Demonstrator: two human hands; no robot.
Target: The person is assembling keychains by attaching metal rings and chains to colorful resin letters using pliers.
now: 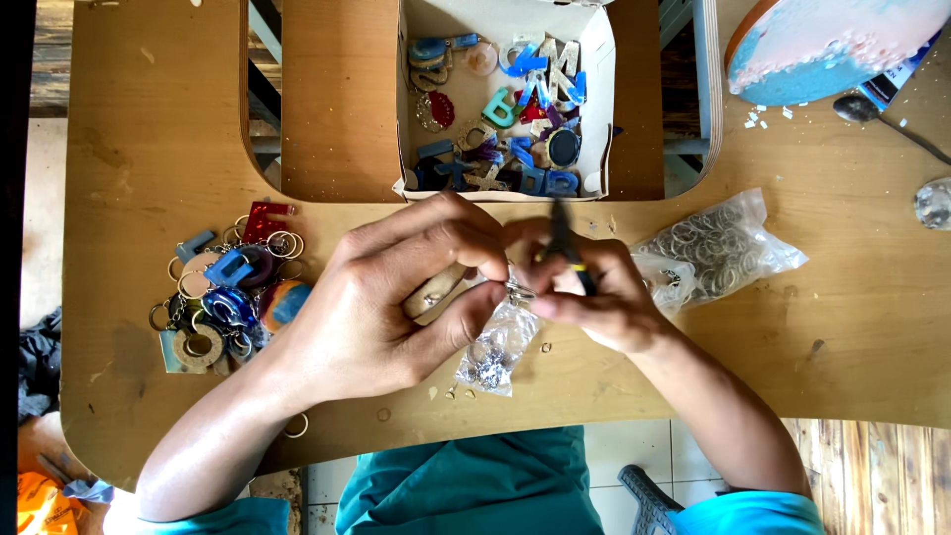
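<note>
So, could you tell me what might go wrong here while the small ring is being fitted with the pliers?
1. The small metal piece pinched between the left hand and right hand could slip and get lost among loose rings on the table.
2. The pliers work very close to the fingertips, so a slip might nip them.
3. The open clear bag under the hands could be knocked, possibly spilling its parts.

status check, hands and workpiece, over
Left hand pinching a pale wooden piece. Right hand gripping dark pliers at it. Small clear bag under both.
</note>
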